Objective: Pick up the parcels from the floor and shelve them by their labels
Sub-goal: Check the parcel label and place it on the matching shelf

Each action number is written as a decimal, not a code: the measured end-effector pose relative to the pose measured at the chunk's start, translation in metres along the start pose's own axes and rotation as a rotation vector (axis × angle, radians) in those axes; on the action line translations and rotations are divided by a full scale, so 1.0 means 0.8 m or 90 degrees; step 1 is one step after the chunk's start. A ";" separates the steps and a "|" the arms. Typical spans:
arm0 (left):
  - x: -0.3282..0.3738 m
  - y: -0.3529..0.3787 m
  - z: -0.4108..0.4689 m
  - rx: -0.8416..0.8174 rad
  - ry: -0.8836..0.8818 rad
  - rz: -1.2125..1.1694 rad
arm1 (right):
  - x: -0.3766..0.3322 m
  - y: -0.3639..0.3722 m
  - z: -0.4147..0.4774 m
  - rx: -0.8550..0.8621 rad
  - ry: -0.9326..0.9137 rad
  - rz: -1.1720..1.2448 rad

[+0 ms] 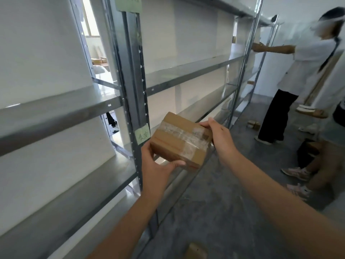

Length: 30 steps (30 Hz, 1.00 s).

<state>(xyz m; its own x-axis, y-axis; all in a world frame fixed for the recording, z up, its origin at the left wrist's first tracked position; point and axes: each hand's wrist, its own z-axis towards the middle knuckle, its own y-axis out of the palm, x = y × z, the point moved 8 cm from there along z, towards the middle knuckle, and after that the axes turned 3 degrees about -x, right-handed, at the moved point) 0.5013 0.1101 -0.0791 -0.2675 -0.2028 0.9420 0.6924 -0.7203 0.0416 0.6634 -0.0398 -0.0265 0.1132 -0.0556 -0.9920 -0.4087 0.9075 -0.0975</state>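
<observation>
1. Up by the metal rack [134, 75], both hands held a taped parcel [182, 140] mid-air.
2. Left hand [158, 165] pinched the near corner, right hand [218, 133] closed on the far end.
3. Guessing it was tilted up to check against the green tag [142, 135].

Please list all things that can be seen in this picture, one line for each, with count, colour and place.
cardboard parcel: one, brown with clear tape, held in front of the shelf post
shelving rack: one long unit, grey metal, left and centre
green label: one of two, on the post; the other at the top
small boxes: a few, brown, on the floor far right
box: one, brown, bottom edge
other people: at least two, at right
left hand: grips the parcel's near corner
right hand: grips the parcel's far end
</observation>
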 end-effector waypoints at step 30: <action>-0.001 -0.136 -0.058 0.136 -0.047 0.006 | 0.054 0.152 -0.073 -0.217 0.047 0.233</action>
<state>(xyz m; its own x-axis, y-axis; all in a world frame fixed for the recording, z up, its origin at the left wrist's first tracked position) 0.3954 0.1577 -0.0999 -0.2162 -0.1536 0.9642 0.8228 -0.5603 0.0952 0.5659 0.0443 -0.0857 -0.1517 0.2010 -0.9678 -0.6830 0.6864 0.2496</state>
